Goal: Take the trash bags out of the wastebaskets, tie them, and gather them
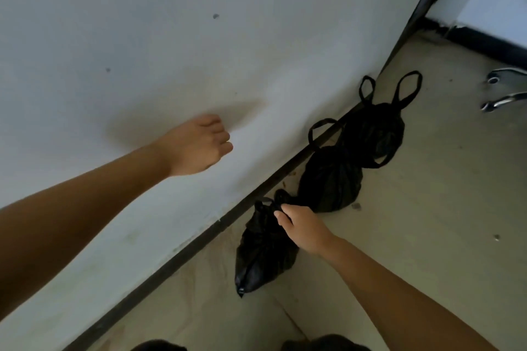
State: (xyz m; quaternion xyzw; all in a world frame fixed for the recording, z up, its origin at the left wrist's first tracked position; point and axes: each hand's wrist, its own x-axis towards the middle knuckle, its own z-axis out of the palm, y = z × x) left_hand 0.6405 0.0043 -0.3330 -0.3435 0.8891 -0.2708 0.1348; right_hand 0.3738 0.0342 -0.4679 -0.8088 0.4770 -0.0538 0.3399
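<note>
Three tied black trash bags lie in a row on the floor along the wall's dark baseboard: the nearest bag, the middle bag and the farthest bag with its handle loops standing up. My right hand grips the knotted top of the nearest bag. My left hand is held against the white wall, fingers curled into a loose fist, holding nothing.
The white wall fills the left and top. A dark baseboard runs diagonally along the beige floor. Chrome chair legs show at the right edge. A dark-trimmed corner lies at the top right.
</note>
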